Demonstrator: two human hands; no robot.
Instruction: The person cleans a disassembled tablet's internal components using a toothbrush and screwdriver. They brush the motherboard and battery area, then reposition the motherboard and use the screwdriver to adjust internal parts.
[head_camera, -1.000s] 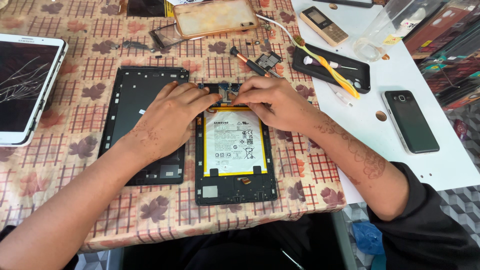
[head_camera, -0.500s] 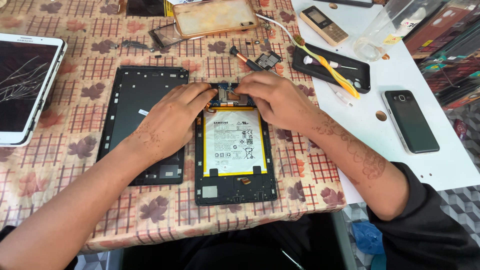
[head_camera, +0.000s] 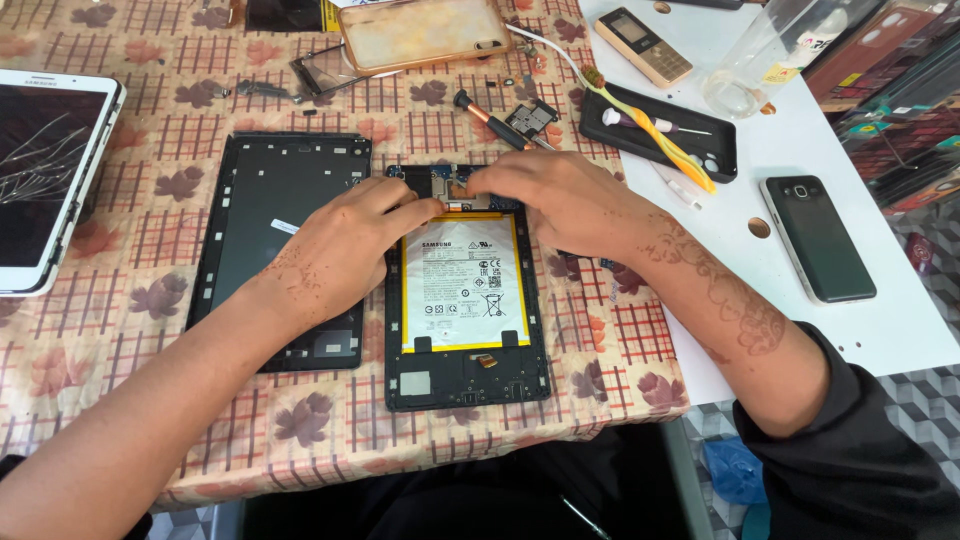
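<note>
Nearest you, the opened tablet (head_camera: 466, 295) lies face down on the patterned tablecloth (head_camera: 150, 330), its white battery (head_camera: 463, 283) filling the middle of the frame. Your left hand (head_camera: 340, 245) rests across the tablet's left edge and the black back cover (head_camera: 275, 240) lying just beside it, fingers together and pressed flat near the top of the battery, gripping nothing you can see. Your right hand (head_camera: 560, 200) comes in from the other side, fingertips bunched narrow on the circuit strip at the tablet's top edge; whether they pinch anything cannot be told.

Further out, a screwdriver (head_camera: 490, 120) lies by a small black part (head_camera: 530, 118). On the white table (head_camera: 880, 330), a black phone case (head_camera: 665, 140) lies like a tray and holds a yellow strap-like piece and a thin tool. Beside it lies a dark phone (head_camera: 818, 238); beyond stand a clear cup (head_camera: 760, 60) and a small keypad phone (head_camera: 645, 45). At far left lies a white tablet with a cracked screen (head_camera: 45, 165).
</note>
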